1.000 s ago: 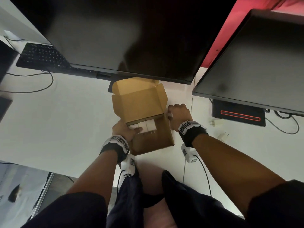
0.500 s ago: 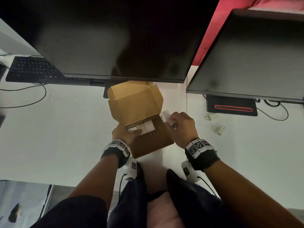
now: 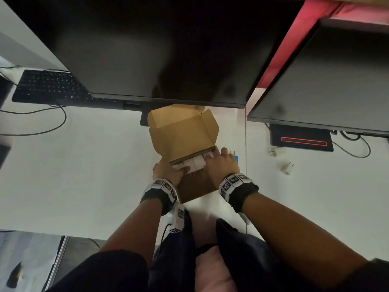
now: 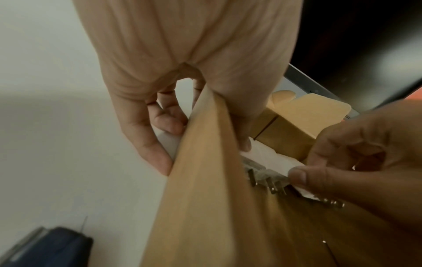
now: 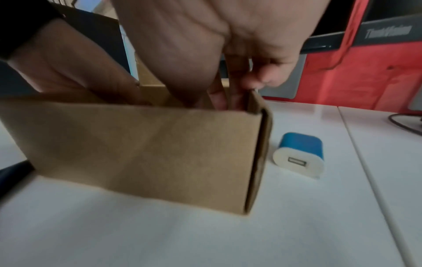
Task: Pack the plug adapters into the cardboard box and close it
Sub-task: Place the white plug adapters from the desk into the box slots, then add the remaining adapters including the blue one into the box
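Note:
The brown cardboard box (image 3: 197, 187) stands with its lid (image 3: 181, 133) up on the white desk. A row of white plug adapters (image 3: 192, 163) lies along its back wall, prongs toward me. My left hand (image 3: 168, 170) grips the box's left wall, fingers (image 4: 160, 126) outside and thumb inside against the adapters. Reaching into the box's right end, my right hand (image 3: 219, 162) pinches a white adapter (image 4: 301, 189) beside the row. A blue adapter (image 5: 299, 155) lies on the desk just right of the box. Two white adapters (image 3: 276, 152) (image 3: 287, 167) lie further right.
A large black monitor (image 3: 160, 49) overhangs the box's lid, and a second monitor (image 3: 336, 81) hangs at right over its base (image 3: 301, 140). A black keyboard (image 3: 48, 86) with a cable sits at far left. The desk's near edge runs by my knees.
My right hand lifted a white adapter from the desk right of the box and brought it left into the box. The left hand stayed on the left wall.

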